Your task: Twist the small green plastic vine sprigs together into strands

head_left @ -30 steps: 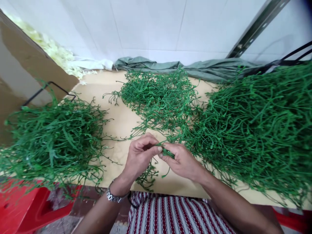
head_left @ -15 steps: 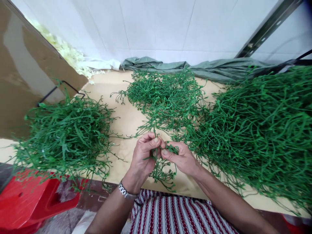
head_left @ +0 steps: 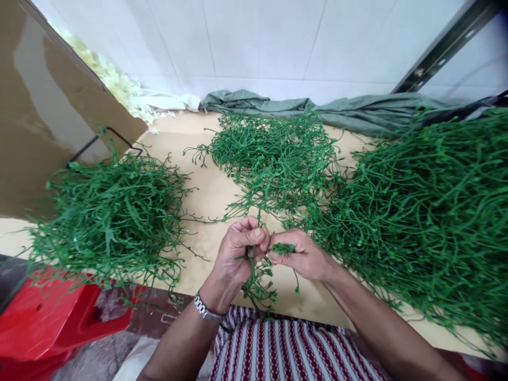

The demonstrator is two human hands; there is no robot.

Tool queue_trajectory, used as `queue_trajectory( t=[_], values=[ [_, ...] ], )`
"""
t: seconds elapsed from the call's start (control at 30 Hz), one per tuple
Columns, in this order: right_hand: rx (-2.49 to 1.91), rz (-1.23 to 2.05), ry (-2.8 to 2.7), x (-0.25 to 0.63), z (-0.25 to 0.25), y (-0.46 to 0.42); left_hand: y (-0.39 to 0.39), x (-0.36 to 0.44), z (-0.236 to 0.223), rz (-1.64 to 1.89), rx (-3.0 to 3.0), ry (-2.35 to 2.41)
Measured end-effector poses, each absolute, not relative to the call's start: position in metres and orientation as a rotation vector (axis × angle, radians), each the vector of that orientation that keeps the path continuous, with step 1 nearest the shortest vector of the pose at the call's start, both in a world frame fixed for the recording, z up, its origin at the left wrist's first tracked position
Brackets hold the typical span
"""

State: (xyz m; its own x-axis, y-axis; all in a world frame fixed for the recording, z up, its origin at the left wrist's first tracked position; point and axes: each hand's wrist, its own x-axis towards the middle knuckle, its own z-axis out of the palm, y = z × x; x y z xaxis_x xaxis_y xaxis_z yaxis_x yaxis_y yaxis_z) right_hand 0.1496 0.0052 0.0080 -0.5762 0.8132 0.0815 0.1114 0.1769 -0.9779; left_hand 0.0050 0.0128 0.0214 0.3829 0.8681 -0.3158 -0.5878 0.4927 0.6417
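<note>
My left hand [head_left: 240, 251] is closed around a green artificial plant stem [head_left: 252, 270], pinching it between thumb and fingers. The stem's upper end pokes up past the thumb, and its branched tips hang below the hand over the table edge. Close beside it, my right hand [head_left: 297, 253] is closed on a small green sprig [head_left: 283, 247] whose tips show above the thumb. The fingertips of both hands meet or nearly meet; whether the sprig joins the stem there is hidden. A loose pile of similar green stems [head_left: 273, 153] lies just beyond my hands.
A large heap of green stems [head_left: 432, 222] covers the table's right side, and another pile [head_left: 115, 222] lies at left. Behind that pile stands a cardboard box [head_left: 51, 106]. A dark green cloth [head_left: 349, 114] runs along the wall. A red stool [head_left: 51, 323] stands at lower left.
My right hand has turned and shifted slightly to the right, with its sprig now lying across the fingers. My left hand keeps its pinch on the stem. The view has shifted a little.
</note>
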Motion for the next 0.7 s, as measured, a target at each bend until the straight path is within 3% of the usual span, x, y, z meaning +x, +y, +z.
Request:
queue_trajectory(
  t=[0.2,0.37,0.5,0.7],
  values=[
    [-0.841,1.471,-1.926,0.152,0.009,0.007,0.012,0.003,0.019,0.954,0.457,0.632],
    [-0.583,1.551,-1.973,0.156,0.017,0.004,0.024,-0.008,0.025,1.175,0.438,0.616],
    [-0.87,1.256,-1.939,0.164,0.032,0.007,0.026,-0.013,0.028,1.182,0.498,0.646],
    [-0.891,0.911,-1.799,0.191,0.058,0.01,0.022,-0.006,0.025,1.215,0.47,0.714]
  ],
)
